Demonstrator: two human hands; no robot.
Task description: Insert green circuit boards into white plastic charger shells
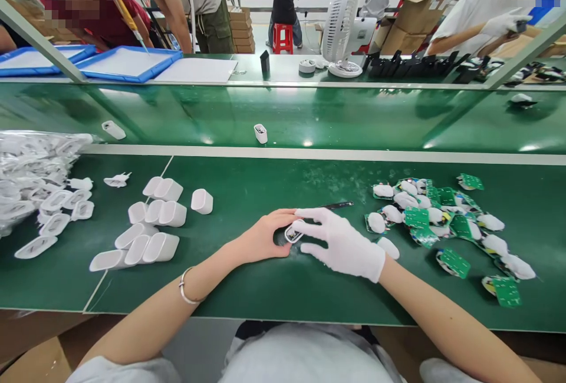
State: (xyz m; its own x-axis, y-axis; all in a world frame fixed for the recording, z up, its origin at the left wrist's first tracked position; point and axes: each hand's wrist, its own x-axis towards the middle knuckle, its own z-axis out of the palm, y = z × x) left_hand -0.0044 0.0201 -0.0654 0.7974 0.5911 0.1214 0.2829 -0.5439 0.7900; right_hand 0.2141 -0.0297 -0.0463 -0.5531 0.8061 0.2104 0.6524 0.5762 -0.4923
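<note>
Centrally, on the smooth green tabletop [247, 289], a small oval-mouthed white casing [292, 234] sits between the two hands, dark and metallic-looking parts showing inside its rim. Left hand [265, 237], bare: thumb and fingers curl around the casing, grasping it. Right hand [342, 246], in a white fabric glove: fingers spread and bent, tips at the casing's near right; cannot tell whether they pinch it or only touch. Just behind the glove, a slim black tool [339, 205] lies flat.

To the left, glossy white plastic shells [163, 246], rounded and block-like, lie in loose rows. Farther left, flat oval white pieces [55, 224] lie beside a crinkled clear bag [33, 159] full of similar parts. To the right, a scattered heap of green circuit boards [418, 218], flat and square-edged, mixed with rounded matt-white lumps. Beyond, a ridged white fan [342, 23] stands on the far bench.
</note>
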